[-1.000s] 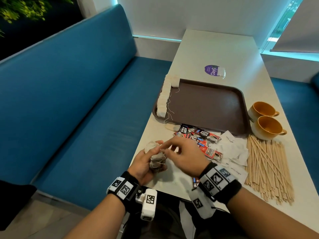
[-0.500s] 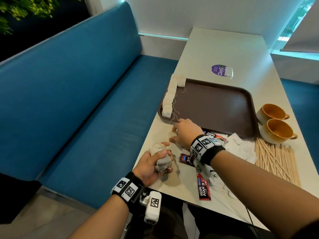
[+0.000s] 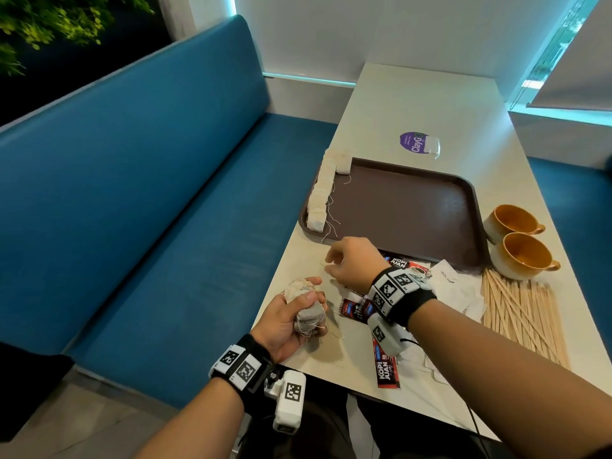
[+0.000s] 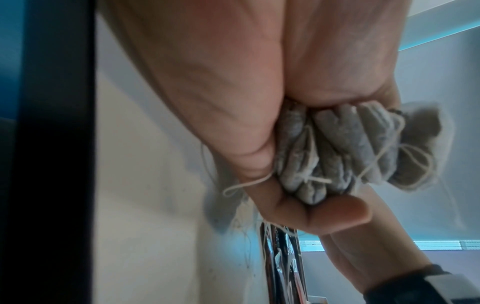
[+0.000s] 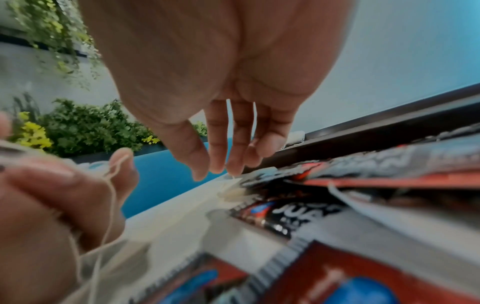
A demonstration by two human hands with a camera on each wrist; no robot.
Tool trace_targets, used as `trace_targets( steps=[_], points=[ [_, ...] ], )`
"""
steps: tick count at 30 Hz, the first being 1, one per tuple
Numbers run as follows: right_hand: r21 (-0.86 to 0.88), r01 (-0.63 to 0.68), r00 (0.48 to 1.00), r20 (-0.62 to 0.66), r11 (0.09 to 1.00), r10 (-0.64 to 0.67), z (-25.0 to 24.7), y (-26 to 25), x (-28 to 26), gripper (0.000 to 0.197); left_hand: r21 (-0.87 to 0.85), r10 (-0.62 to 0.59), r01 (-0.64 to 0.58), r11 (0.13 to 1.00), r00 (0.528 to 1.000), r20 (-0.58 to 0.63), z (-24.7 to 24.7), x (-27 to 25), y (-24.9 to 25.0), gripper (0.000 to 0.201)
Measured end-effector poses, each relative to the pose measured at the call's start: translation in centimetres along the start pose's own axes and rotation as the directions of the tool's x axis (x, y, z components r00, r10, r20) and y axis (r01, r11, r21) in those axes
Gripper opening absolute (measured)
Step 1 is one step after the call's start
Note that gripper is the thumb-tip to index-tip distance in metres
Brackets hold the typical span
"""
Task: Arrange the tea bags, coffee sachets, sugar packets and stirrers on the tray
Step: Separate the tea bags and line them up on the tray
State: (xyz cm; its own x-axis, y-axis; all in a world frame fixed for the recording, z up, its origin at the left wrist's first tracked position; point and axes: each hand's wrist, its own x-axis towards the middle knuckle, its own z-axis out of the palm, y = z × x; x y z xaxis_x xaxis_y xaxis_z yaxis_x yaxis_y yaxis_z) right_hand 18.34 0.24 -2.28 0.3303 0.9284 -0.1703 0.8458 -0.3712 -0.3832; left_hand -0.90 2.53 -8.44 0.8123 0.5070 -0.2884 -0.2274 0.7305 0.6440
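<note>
Head view: our left hand (image 3: 287,321) sits at the table's (image 3: 430,104) near edge, fingers wrapped tight round a bunch of tea bags (image 3: 306,308). Our right hand (image 3: 356,263) reaches palm-down just short of the tray (image 3: 470,207), fingers extended, holding nothing, fingertips over a tea bag (image 5: 232,192) beside the coffee sachets (image 3: 385,367).

Right hand (image 3: 354,263) left the bundle of tea bags (image 3: 306,308) in the left hand (image 3: 291,321), reached toward the near left corner of the tray (image 3: 470,207); now hovers over the table's left edge by the coffee sachets (image 3: 356,308), fingers (image 5: 218,144) loosely extended down. More sachets uncovered near the table's near edge.
</note>
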Motion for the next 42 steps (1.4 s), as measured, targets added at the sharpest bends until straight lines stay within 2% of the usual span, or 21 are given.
trace_targets(
  steps=[3,5,7,10,13,15,16,18,21,23,25,27,29,31,33,35,37,40,42],
  points=[
    [-0.054,-0.036,0.999,0.029,0.998,0.038,0.9,-0.4,0.2,0.034,0.010,0.002,-0.002,1.000,1.000,0.007,0.2,0.0,0.0,0.073],
    [-0.086,-0.050,0.998,0.019,0.995,0.052,1.1,-0.6,0.5,0.036,0.003,0.000,-0.001,1.000,1.000,0.005,0.2,0.0,0.0,0.075],
    [-0.076,-0.053,0.998,0.024,0.996,0.055,1.0,-0.8,0.7,0.033,0.002,0.001,-0.001,1.000,1.000,-0.007,0.2,0.0,0.0,0.070],
    [-0.010,-0.040,0.998,0.042,0.999,0.040,0.9,-1.0,0.7,0.016,0.014,0.004,-0.003,1.000,1.000,-0.021,0.3,-0.1,0.1,0.055],
    [-0.029,-0.012,0.998,0.068,1.000,0.014,0.7,-1.3,0.7,0.010,0.017,0.002,-0.001,1.000,1.000,-0.025,0.4,-0.2,0.1,0.045],
    [0.009,-0.014,0.999,0.035,1.000,0.014,0.6,-1.3,0.6,0.007,0.018,0.001,0.000,1.000,1.000,-0.028,0.4,-0.2,0.2,0.042],
    [0.082,-0.031,0.999,-0.008,0.996,0.031,0.4,-1.1,0.5,0.007,0.014,0.000,0.000,1.000,1.000,-0.028,0.4,-0.2,0.2,0.042],
    [0.319,-0.084,0.988,-0.097,0.944,0.120,-0.3,-0.6,0.3,0.010,0.006,-0.001,0.001,1.000,1.000,-0.025,0.5,-0.3,0.3,0.042],
    [0.625,-0.127,0.950,-0.146,0.770,0.276,-1.8,0.5,-0.1,0.012,0.005,-0.006,0.006,1.000,1.000,-0.019,0.7,-0.4,0.4,0.042],
    [0.753,-0.129,0.939,-0.117,0.645,0.324,-2.3,1.2,-0.5,0.006,0.012,-0.009,0.010,1.000,1.000,-0.017,0.7,-0.4,0.4,0.041],
    [0.798,-0.122,0.943,-0.092,0.590,0.321,-2.4,1.9,-0.9,0.009,0.018,-0.017,0.017,1.000,1.000,-0.015,0.7,-0.4,0.4,0.041],
    [0.775,-0.142,0.952,-0.063,0.615,0.300,-2.1,2.7,-1.2,0.015,0.017,-0.028,0.029,0.999,1.000,-0.011,0.7,-0.4,0.5,0.041],
    [0.701,-0.194,0.949,-0.044,0.686,0.312,-1.8,3.2,-1.5,0.023,0.016,-0.037,0.037,0.999,0.999,-0.010,0.7,-0.4,0.5,0.041],
    [0.586,-0.214,0.949,-0.064,0.781,0.308,-1.7,3.6,-1.8,0.018,0.012,-0.042,0.042,0.999,0.999,-0.004,0.7,-0.4,0.5,0.040],
    [0.524,-0.192,0.953,-0.103,0.830,0.286,-1.8,3.8,-1.9,0.009,0.008,-0.043,0.043,0.999,0.999,0.002,0.6,-0.5,0.5,0.039],
    [0.520,-0.155,0.951,-0.152,0.840,0.270,-2.1,4.1,-1.9,0.008,0.000,-0.042,0.042,0.999,0.999,0.006,0.6,-0.4,0.5,0.045],
    [0.541,-0.115,0.944,-0.203,0.833,0.262,-2.6,4.7,-1.4,0.023,-0.010,-0.049,0.049,0.999,0.999,0.009,0.7,-0.4,0.5,0.052],
    [0.634,-0.095,0.954,-0.161,0.768,0.251,-4.1,5.5,0.0,0.048,-0.028,-0.057,0.058,0.998,0.998,0.018,0.6,-0.3,0.5,0.052],
    [0.612,-0.073,0.961,-0.167,0.788,0.219,-5.6,5.8,1.2,0.042,-0.033,-0.053,0.053,0.998,0.998,0.021,0.4,-0.3,0.4,0.050]
  ],
)
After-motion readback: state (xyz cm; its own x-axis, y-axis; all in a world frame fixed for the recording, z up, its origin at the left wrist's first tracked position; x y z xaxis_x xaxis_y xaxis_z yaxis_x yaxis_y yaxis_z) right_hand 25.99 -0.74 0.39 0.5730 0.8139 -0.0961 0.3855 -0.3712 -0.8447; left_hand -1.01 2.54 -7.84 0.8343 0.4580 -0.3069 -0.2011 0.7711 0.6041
